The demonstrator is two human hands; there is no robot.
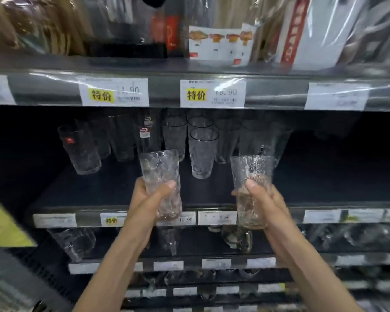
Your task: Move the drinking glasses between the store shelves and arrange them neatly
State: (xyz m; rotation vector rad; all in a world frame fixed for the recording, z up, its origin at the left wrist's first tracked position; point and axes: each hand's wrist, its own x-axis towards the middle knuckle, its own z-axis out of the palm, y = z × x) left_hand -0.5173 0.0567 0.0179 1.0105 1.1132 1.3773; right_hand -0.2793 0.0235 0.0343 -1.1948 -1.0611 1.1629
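My left hand [150,199] grips a clear textured drinking glass [160,167] upright in front of the middle shelf [95,190]. My right hand [265,206] grips a second textured glass [251,172], also upright, at about the same height. Both glasses hang in the air above the shelf's front edge. Behind them on the middle shelf stand several clear glasses, among them one in front [203,154] and one at the left with a red sticker [79,149]. The rear glasses are dim and partly hidden.
The upper shelf [162,91] carries price tags and packaged goods just above the glasses. The shelf below holds more glassware [236,239]. Lower shelves follow with price labels. A yellow-green surface [2,224] lies at the left edge.
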